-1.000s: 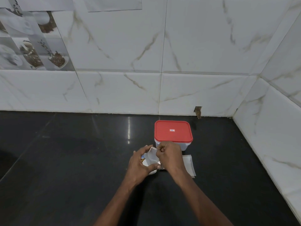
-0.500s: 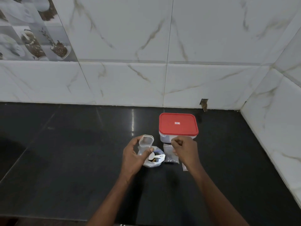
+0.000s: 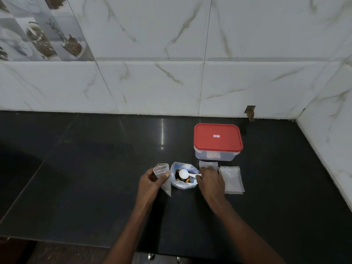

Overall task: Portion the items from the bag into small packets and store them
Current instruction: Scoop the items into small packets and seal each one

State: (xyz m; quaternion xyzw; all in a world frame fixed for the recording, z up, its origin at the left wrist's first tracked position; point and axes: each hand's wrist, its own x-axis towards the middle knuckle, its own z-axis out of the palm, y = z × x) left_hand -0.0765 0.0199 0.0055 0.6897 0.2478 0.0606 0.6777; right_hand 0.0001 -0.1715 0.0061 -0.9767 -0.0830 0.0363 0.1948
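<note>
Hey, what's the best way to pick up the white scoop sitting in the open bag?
Pinch the white scoop by its handle, coming from the right: its round bowl lies inside the bag, and the handle pokes over the right rim beside the right hand.

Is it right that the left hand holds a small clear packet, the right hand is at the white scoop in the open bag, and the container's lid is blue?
No: the head view shows the lid of the container is red, not blue. The left hand does hold a small clear packet, and the right hand is at the white scoop in the open bag.
</note>
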